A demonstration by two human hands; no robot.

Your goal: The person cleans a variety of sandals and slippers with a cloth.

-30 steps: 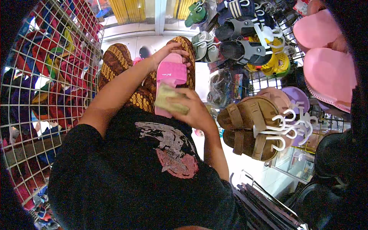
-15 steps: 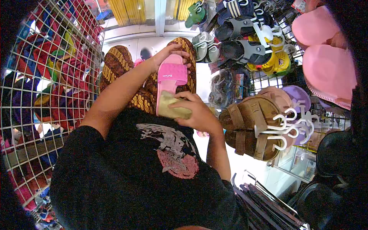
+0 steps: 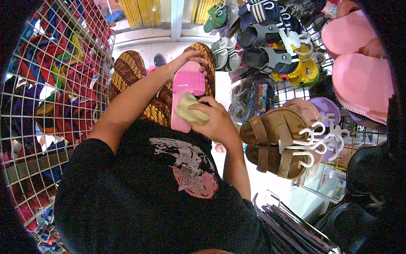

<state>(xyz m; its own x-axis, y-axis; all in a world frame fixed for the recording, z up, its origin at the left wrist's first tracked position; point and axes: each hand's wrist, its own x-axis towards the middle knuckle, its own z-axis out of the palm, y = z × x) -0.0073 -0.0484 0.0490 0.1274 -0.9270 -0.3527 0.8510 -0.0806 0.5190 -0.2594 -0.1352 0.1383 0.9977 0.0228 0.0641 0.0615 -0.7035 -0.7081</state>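
Note:
A pink slide sandal (image 3: pixel 189 82) with a broad strap lies along my thigh, on brown patterned trousers (image 3: pixel 156 108). My left hand (image 3: pixel 186 63) is closed around its far end, with the fingers over the right edge. In my right hand (image 3: pixel 215 120) is a yellowish, crumpled cloth (image 3: pixel 192 110), held against the footbed just below the strap. The near end of the sandal shows bare pink beneath the cloth. Part of the right fingers is hidden behind the cloth.
A wire grid (image 3: pixel 55 106) with colourful goods behind it rises at my left. On the right hang brown two-strap sandals (image 3: pixel 275 131) on white hooks, large pink slides (image 3: pixel 359 84) and yellow clogs (image 3: pixel 306 72). Dark strips (image 3: pixel 292 226) stand at the lower right.
My right hand has slid the cloth up the footbed toward the strap, and the cloth is more bunched. The near end of the sandal is now uncovered. My left hand keeps its hold.

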